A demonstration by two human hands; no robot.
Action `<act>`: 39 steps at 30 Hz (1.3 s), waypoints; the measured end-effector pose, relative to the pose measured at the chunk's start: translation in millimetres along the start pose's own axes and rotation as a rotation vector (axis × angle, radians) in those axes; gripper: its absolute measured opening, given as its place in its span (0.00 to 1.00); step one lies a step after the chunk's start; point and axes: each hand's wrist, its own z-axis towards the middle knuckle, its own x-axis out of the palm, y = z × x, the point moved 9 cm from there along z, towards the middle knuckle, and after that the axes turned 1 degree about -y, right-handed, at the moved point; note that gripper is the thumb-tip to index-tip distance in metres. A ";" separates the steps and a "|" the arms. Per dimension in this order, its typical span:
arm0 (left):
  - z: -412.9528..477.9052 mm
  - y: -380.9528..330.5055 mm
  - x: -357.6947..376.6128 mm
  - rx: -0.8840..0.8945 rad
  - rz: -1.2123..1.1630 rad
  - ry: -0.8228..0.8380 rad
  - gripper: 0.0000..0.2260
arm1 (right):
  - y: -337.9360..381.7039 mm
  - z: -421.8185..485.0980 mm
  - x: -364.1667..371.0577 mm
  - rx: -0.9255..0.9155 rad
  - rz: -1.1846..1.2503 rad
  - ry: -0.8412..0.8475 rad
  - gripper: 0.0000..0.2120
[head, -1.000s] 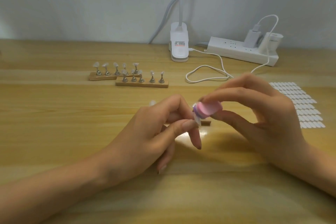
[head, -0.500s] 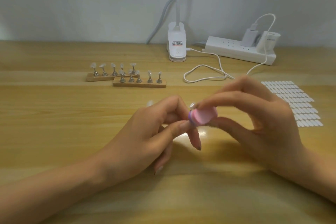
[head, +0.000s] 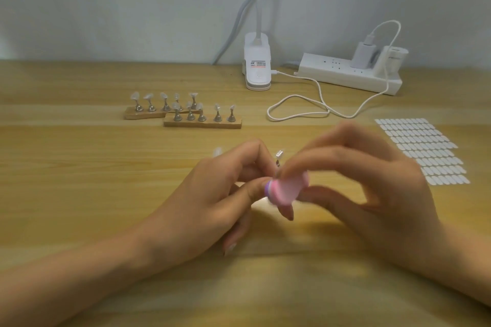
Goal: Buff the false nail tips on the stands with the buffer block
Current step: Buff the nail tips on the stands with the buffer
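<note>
Buffing | right hand point(head: 372, 183) pinches pink buffer block point(head: 288, 190) thumb-to-fingers, near-centre over tabletop point(head: 79, 180), blurred | left hand point(head: 212, 199) pinches beneath block, presumably nail tip, hidden | tip: short light strokes, brace tip, spare fingertips | other stands point(head: 202, 123) far left

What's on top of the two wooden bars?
Small metal stands, each with a clear nail tip on top. The front bar covers part of the back bar, so its last stands are partly hidden.
</note>
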 end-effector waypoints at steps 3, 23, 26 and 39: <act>0.3 2.0 -2.2 -0.007 -0.012 -0.017 0.05 | -1.0 -0.3 -0.4 -0.003 -0.019 -0.001 0.10; -1.7 0.1 1.8 0.010 -0.032 0.019 0.05 | -20.7 -1.6 -5.6 0.081 0.028 -0.036 0.08; 0.1 -0.8 0.1 0.002 -0.045 0.008 0.04 | -23.1 -1.5 -7.5 0.117 0.054 -0.046 0.08; -2.5 -1.2 0.0 -0.005 -0.004 -0.006 0.04 | -19.3 -2.4 -5.7 0.118 0.089 -0.019 0.09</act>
